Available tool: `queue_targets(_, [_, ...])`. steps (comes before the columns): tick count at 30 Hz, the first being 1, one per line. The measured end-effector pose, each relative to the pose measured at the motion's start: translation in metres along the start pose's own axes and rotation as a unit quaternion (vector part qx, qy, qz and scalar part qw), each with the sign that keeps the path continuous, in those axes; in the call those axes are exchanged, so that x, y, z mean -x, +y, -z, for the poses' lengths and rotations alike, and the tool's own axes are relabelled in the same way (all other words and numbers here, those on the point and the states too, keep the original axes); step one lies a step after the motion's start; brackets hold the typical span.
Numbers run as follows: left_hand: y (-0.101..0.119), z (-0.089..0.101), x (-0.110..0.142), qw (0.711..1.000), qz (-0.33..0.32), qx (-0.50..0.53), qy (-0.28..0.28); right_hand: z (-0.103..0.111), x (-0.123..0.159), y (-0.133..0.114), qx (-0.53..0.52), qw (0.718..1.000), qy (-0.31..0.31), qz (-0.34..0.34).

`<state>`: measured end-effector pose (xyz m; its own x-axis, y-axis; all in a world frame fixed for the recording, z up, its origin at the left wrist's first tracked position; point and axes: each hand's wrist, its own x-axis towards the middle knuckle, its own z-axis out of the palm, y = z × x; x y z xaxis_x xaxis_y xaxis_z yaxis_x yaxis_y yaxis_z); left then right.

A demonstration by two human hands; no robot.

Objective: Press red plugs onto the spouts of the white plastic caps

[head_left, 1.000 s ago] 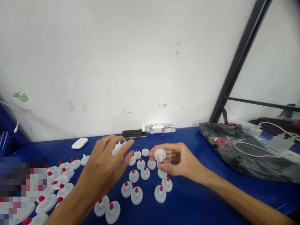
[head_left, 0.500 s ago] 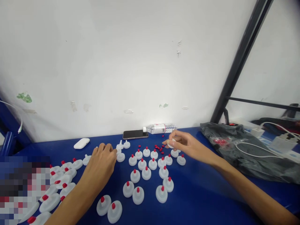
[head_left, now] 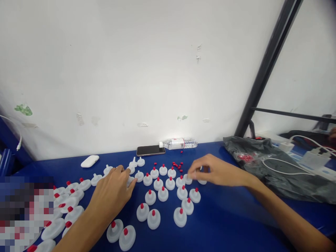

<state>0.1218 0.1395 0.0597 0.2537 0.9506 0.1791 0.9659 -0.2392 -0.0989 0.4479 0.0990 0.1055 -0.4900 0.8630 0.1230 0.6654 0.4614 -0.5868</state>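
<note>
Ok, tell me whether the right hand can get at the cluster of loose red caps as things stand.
Probably yes: the loose red caps lie uncovered on the blue tabletop, just left of the right hand, and nothing visible blocks the way.

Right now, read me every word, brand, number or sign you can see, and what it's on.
No text is readable.
Bottle label: red mark and print, too small to read.
Phone: dark screen, no text visible.
White pieces: no writing visible.
</note>
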Motion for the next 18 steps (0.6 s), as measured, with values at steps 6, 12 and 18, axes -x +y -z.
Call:
queue_targets(6, [0.003, -0.002, 0.003, 1.000, 0.015, 0.003, -0.013, -0.024, -0.016, 0.019, 0.206, 0.971, 0.105, 0.057])
queue_targets(12, [0.002, -0.003, 0.001, 0.999, 0.019, 0.032, 0.036, -0.036, -0.024, 0.045, 0.249, 0.964, 0.052, 0.085])
queue_targets(18, [0.004, 0.002, 0.003, 0.986, -0.027, 0.082, 0.144, -0.040, -0.027, 0.051, 0.268, 0.959, 0.038, 0.088])
